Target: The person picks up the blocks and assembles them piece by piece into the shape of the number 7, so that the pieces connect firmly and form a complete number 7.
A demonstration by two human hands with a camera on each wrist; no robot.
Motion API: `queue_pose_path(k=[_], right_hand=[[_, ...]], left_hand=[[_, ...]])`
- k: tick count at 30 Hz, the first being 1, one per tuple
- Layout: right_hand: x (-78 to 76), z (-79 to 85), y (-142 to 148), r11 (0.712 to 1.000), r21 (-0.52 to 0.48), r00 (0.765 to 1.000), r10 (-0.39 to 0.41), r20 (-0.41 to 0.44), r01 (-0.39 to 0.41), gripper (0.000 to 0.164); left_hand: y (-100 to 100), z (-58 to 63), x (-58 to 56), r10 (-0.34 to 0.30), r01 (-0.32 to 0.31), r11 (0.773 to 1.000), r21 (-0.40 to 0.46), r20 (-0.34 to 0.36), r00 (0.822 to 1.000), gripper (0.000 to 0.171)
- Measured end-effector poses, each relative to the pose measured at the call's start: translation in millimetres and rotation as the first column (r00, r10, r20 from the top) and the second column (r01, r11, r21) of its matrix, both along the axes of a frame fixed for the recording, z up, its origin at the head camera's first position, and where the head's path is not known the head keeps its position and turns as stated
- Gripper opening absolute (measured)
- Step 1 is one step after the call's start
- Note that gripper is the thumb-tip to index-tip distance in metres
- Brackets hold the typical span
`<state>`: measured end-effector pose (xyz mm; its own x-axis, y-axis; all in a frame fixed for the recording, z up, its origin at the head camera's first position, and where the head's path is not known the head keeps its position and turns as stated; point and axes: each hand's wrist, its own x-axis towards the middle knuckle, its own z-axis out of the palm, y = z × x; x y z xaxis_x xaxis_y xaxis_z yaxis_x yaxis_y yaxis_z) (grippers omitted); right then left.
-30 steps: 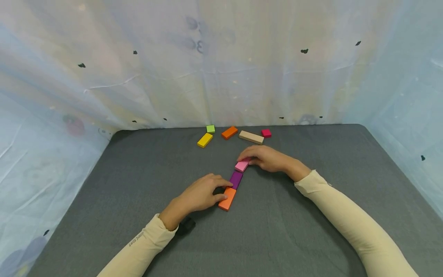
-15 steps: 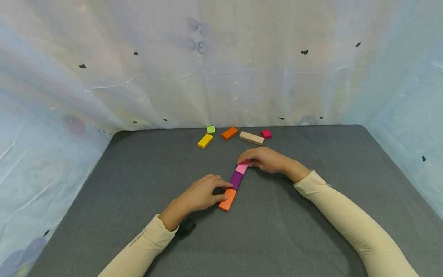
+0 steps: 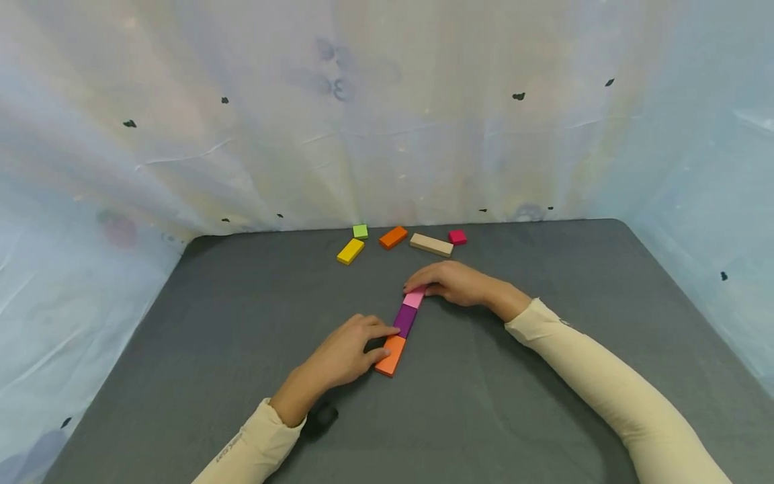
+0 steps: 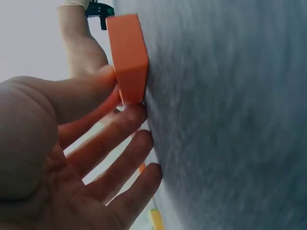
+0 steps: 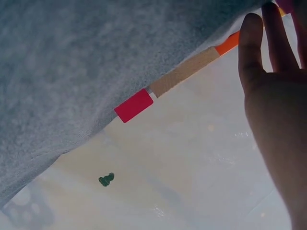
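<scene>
An orange block (image 3: pixel 390 359), a purple block (image 3: pixel 404 321) and a pink block (image 3: pixel 414 298) lie end to end in a slanted row on the grey table. My left hand (image 3: pixel 347 349) is at the left of the row, its thumb on the orange block and its index finger on the purple one. In the left wrist view, the thumb touches the side of the orange block (image 4: pixel 127 45) and the other fingers extend loosely. My right hand (image 3: pixel 450 282) pinches the far end of the pink block between thumb and fingers, hiding part of it.
Along the table's back edge lie a green block (image 3: pixel 360 231), a yellow block (image 3: pixel 351 251), a second orange block (image 3: pixel 394 237), a long beige block (image 3: pixel 431 245) and a red block (image 3: pixel 457 236). A pale curtain (image 3: pixel 423 168) hangs right behind them.
The pink block, earlier slightly out of line with the purple one, has come flush against its end under the right hand. The left hand keeps its place; the head view has shifted slightly.
</scene>
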<state>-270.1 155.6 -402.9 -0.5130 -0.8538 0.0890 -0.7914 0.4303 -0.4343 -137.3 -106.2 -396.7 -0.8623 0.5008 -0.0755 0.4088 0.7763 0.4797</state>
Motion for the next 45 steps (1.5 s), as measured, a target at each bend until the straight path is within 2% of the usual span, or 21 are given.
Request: queue_pose_path(k=[6,13,23,29,38,45], right_hand=[[2.3,2.2,-1.2,1.0,-0.024,1.0,0.015,-0.017,-0.016,0.039],[1.8,0.3,-1.6,1.0,0.0,1.0,-0.001,-0.009,0.001,0.038],[4.0,-3.2,-8.0,1.0,-0.005,1.0,0.009,-0.023,-0.01,0.038],[5.5,0.1,-3.8,1.0,0.006,1.0,-0.019,-0.018,0.019,0.038],[4.2,0.8,-1.9,1.0,-0.001,1.0,-0.008,0.02,0.008,0.039],[4.6,2.1,-3.0,1.0,0.018,1.0,-0.015,0.001,0.015,0.036]], left_hand=[[0.3,-2.1,5.0,0.036,-0.036,0.999,0.02,-0.008,0.999,0.038],[1.5,-2.9,7.5,0.065,-0.066,0.996,0.064,0.019,0.998,0.038],[1.0,-5.2,17.4,0.124,-0.124,0.989,0.081,0.01,0.992,0.039],[4.1,-4.8,14.8,0.116,-0.117,0.99,0.084,0.016,0.993,0.04],[4.7,-5.6,13.8,0.12,-0.122,0.988,0.099,0.023,0.993,0.038],[6.0,-3.6,14.3,0.121,-0.121,0.989,0.079,0.012,0.993,0.039]])
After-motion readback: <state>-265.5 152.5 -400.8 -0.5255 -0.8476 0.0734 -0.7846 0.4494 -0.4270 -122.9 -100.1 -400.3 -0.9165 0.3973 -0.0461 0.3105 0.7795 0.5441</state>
